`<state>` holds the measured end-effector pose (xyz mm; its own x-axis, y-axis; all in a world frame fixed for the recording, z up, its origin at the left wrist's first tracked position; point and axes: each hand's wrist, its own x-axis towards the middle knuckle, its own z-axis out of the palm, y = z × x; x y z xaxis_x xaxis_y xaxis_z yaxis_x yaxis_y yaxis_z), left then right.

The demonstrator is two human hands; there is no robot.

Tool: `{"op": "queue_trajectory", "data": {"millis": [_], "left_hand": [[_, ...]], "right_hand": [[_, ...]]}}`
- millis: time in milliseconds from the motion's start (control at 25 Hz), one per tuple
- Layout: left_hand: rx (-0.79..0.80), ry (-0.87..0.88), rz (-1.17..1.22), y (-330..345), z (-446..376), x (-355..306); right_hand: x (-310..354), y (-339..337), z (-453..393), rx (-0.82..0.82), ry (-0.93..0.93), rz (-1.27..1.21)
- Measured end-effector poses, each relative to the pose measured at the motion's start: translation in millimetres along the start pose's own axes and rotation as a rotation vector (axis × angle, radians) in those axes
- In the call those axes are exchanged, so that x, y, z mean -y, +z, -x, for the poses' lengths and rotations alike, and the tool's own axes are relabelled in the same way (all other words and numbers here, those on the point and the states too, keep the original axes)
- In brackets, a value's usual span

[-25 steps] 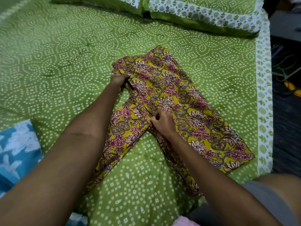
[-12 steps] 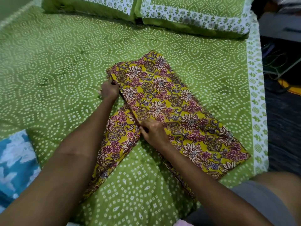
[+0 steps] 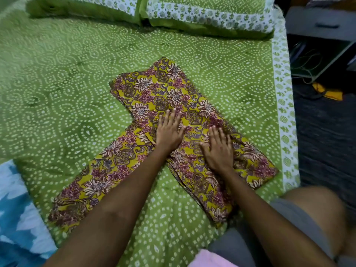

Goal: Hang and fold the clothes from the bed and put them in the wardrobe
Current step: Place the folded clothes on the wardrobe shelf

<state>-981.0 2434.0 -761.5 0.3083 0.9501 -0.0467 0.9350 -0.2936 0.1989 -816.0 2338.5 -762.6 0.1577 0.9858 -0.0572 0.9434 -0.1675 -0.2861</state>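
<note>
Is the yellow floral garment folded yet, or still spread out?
Partly folded. The yellow floral garment is doubled over under the flat left hand and right hand; one sleeve still sticks out sideways.

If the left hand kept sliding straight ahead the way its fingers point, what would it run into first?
More of the floral garment it already lies flat on; the left hand points up along it. Past the garment's far edge comes bare green bedsheet, then probably the pillows, though depth is hard to judge.

I see soft, even indoor light on the bed, no glare, only faint shadows. The floor at right is dim. Edges bow from the wide lens; my near forearms and far-left corner blur.
</note>
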Motion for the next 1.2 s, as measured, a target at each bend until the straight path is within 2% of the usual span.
{"op": "queue_trajectory", "data": {"millis": [160,240,280,320,360,440,480,520,800,880,960,1000,1080,1160,1200], "left_hand": [[0.079,-0.036,-0.095,-6.9,9.0,-1.8],[0.142,-0.181,-0.154,-11.1,21.5,-17.9],[0.162,-0.255,-0.153,-13.9,30.4,-32.0],[0.162,-0.275,-0.111,-14.3,40.0,-49.0],[0.139,-0.224,-0.044,-10.5,50.2,-66.3],[0.106,-0.023,0.043,4.5,74.7,-94.1],[0.128,0.038,0.047,10.4,89.0,-101.3],[0.152,0.052,0.028,14.3,100.5,-102.5],[0.216,-0.016,-0.093,8.0,158.5,-79.6],[0.188,-0.049,-0.017,1.7,176.7,-71.4],[0.094,-0.142,0.194,-6.7,196.8,-57.7],[0.0,-0.215,0.317,-10.4,207.4,-48.6],[-0.209,-0.365,0.466,-16.6,229.9,-25.0],[-0.342,-0.442,0.444,-19.9,249.2,2.4],[-0.371,-0.453,0.397,-23.1,254.3,16.6]], "right_hand": [[-38.3,-17.0,2.6,-0.053,0.26,0.085],[-34.2,-21.2,3.7,-0.092,0.475,0.062],[-28.9,-24.3,4.6,-0.138,0.521,0.004],[-25.1,-25.3,7.1,-0.153,0.478,-0.048],[-24.9,-21.2,12.0,-0.12,0.313,-0.058],[-36.8,-17.9,24.2,0.055,-0.073,0.046],[-50.0,-21.2,25.1,0.12,-0.167,0.101],[-62.1,-25.2,24.2,0.137,-0.168,0.137],[-93.9,-43.2,30.2,0.039,0.178,0.201],[-96.2,-53.4,30.0,0.065,0.305,0.22],[-74.5,-60.6,30.0,0.04,0.323,0.202],[-52.9,-58.5,31.4,-0.022,0.219,0.157],[7.2,-49.6,44.8,-0.127,-0.187,-0.013],[70.9,-30.0,66.8,-0.099,-0.642,-0.131],[98.7,-19.4,76.4,-0.057,-0.808,-0.128]]}}
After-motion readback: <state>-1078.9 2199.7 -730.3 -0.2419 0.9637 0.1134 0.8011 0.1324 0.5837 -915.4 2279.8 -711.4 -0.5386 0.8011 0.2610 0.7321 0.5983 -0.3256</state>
